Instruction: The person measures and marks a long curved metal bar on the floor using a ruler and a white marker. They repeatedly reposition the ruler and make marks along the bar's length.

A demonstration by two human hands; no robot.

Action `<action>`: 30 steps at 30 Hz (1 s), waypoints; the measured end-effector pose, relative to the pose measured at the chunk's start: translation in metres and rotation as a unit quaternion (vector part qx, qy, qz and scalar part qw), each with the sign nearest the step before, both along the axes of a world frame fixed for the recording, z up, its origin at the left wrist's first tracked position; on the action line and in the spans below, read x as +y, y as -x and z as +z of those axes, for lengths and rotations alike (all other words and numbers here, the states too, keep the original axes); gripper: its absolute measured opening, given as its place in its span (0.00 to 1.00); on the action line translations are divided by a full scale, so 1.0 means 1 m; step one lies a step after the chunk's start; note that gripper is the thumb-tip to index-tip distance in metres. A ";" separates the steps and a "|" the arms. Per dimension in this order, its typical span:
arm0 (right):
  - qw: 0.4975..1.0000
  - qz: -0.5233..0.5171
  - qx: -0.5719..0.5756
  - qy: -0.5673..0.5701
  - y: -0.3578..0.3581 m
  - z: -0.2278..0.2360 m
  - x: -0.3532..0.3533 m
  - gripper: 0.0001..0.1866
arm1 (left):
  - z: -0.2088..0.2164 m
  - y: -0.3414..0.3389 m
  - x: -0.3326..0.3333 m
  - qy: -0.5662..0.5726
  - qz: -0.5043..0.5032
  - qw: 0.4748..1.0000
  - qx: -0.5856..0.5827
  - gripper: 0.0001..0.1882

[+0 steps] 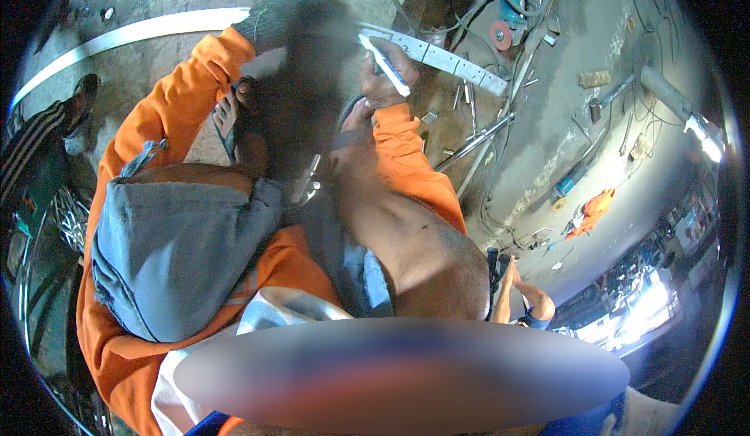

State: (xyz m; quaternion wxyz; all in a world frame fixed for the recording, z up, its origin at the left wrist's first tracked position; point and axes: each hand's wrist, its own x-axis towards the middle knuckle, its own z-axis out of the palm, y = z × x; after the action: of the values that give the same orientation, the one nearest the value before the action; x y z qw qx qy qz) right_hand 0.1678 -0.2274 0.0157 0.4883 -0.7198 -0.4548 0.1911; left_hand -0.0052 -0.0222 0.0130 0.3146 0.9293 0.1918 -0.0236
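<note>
My left hand point(283, 16), in a dark knit glove, is closed over a long pale flat bar point(156, 27) that runs across the floor in front of me. Bare, my right hand point(386, 78) grips a white marker pen point(384, 65) with a blue stripe, slanting across the fingers. Just beyond that hand lies a flat metal strip point(449, 59) with dark marks or holes along its length. A dark blur between my hands hides part of the bar. My bare feet show below them, and a small metal piece point(311, 180) is between my legs.
An angle grinder point(509, 14) with a reddish disc lies at the far right, with cables around it. Metal rods point(476, 143) lie right of my right arm. Another grinder point(569, 182) and an orange cloth point(594, 211) are farther right. People sit at left and lower right.
</note>
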 end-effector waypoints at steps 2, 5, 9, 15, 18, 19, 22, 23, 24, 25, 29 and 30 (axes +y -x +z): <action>1.000 0.008 0.000 0.008 0.003 0.002 0.006 0.12 | 0.001 0.000 -0.001 -0.025 0.002 1.000 -0.005 0.21; 0.998 0.024 -0.049 -0.018 0.001 0.004 0.014 0.12 | 0.005 -0.002 -0.003 -0.028 0.007 1.000 -0.002 0.22; 0.997 0.028 -0.074 -0.005 0.002 0.007 0.017 0.13 | 0.010 -0.002 -0.002 -0.025 0.004 1.000 0.001 0.23; 0.996 0.024 -0.089 0.007 0.004 0.007 0.017 0.13 | 0.008 -0.001 -0.001 -0.038 -0.011 0.999 0.015 0.23; 0.998 0.026 -0.064 0.002 0.002 0.005 0.014 0.13 | 0.001 0.000 0.001 0.010 -0.007 1.000 0.021 0.24; 0.998 0.029 -0.052 0.005 0.002 0.004 0.012 0.14 | -0.001 0.000 0.002 -0.003 -0.011 1.000 0.008 0.24; 0.999 0.033 -0.030 0.011 0.000 0.001 0.008 0.15 | -0.008 0.004 0.003 -0.013 -0.013 1.000 -0.012 0.23; 0.999 0.030 -0.027 0.010 0.000 0.000 0.008 0.14 | -0.010 0.005 0.005 0.000 -0.010 1.000 -0.005 0.23; 0.999 0.028 -0.027 0.009 0.000 -0.001 0.007 0.14 | -0.012 0.006 0.006 0.012 -0.007 1.000 0.003 0.23; 0.999 0.030 -0.038 0.006 -0.001 -0.002 0.007 0.14 | -0.013 0.007 0.007 0.007 -0.010 1.000 -0.005 0.22; 0.998 0.030 -0.053 -0.004 -0.001 -0.001 0.007 0.14 | -0.017 0.009 0.009 -0.013 -0.011 0.999 -0.037 0.21; 0.998 0.028 -0.050 -0.008 0.000 0.000 0.007 0.14 | -0.017 0.007 0.008 -0.015 -0.008 1.000 -0.019 0.20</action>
State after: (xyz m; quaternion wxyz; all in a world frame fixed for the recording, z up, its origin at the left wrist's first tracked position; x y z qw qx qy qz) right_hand 0.1675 -0.2205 0.0157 0.4649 -0.7114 -0.5007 0.1647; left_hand -0.0127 -0.0141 -0.0045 0.3044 0.9357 0.1785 -0.0058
